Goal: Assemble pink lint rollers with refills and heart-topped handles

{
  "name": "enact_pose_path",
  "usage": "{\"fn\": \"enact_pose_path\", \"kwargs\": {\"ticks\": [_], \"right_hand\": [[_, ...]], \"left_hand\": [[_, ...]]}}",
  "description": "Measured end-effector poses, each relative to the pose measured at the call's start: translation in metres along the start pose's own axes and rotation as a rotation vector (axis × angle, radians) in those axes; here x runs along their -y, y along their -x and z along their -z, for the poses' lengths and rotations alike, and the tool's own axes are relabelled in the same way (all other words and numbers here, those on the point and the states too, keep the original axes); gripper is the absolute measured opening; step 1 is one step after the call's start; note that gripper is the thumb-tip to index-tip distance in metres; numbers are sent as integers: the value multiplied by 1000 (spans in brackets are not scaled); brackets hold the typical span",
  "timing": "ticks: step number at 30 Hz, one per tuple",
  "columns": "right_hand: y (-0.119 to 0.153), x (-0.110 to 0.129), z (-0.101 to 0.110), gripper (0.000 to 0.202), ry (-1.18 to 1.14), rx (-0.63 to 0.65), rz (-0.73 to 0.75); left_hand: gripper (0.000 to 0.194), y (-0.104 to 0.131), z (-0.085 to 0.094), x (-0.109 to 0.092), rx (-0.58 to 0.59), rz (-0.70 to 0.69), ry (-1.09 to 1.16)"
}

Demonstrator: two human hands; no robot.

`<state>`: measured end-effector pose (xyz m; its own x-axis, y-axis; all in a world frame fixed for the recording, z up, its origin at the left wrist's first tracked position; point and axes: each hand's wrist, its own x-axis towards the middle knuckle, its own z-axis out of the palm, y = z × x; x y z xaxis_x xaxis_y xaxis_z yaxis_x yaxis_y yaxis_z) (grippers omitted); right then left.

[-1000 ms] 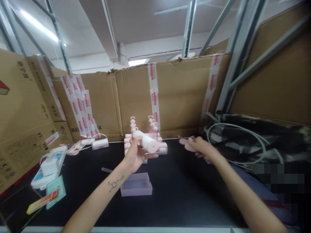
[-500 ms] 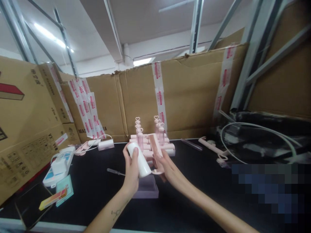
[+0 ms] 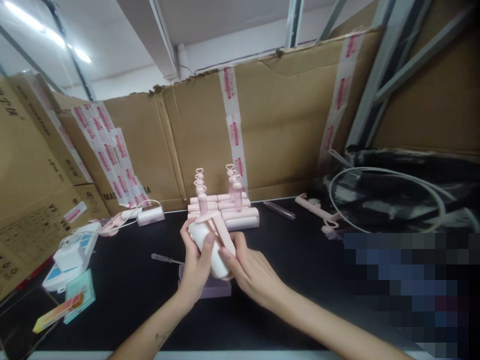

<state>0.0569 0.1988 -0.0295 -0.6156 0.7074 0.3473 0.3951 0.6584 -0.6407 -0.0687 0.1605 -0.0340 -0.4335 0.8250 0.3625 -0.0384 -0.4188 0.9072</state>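
Observation:
My left hand (image 3: 197, 265) is wrapped round a white cylinder (image 3: 219, 261), its thumb on the near face. My right hand (image 3: 243, 265) grips a pink piece (image 3: 221, 230), which lies against the cylinder's right side with its rounded end at the top. Both parts are tilted, upper ends to the left. Below them a pale purple tray (image 3: 219, 289) rests on the black table, partly hidden by my left hand. Behind are several pink cylinders (image 3: 240, 215) lying in rows, with clear tubes with heart-shaped tops (image 3: 237, 195) standing among them.
A screwdriver (image 3: 163, 258) lies left of the tray. Farther left are a power strip (image 3: 71, 255), a teal card (image 3: 80, 295) and a white device with a cable (image 3: 150, 215). At right sit a pink part (image 3: 315, 207) and a coiled white cable (image 3: 332, 187). Cardboard (image 3: 285, 125) walls the back.
The pink piece has turned over and come against the white cylinder, its rounded end now upward. Both hands are closer together. The camera view has shifted, moving the scene left and slightly up.

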Motion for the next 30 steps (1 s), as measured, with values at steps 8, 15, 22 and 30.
{"fn": "enact_pose_path", "kwargs": {"ticks": [8,15,22,30], "right_hand": [[-7,-17,-7,32,249,-91,190],[-1,10,36,29,141,-185,347],[-12,41,40,40,242,-52,487],[-13,32,36,27,176,180,614]], "left_hand": [[71,-2,2,-3,37,-90,-155],[68,11,20,-34,198,-47,-212],[71,8,46,-59,374,-104,-721],[70,13,65,-73,718,-132,-876]]}}
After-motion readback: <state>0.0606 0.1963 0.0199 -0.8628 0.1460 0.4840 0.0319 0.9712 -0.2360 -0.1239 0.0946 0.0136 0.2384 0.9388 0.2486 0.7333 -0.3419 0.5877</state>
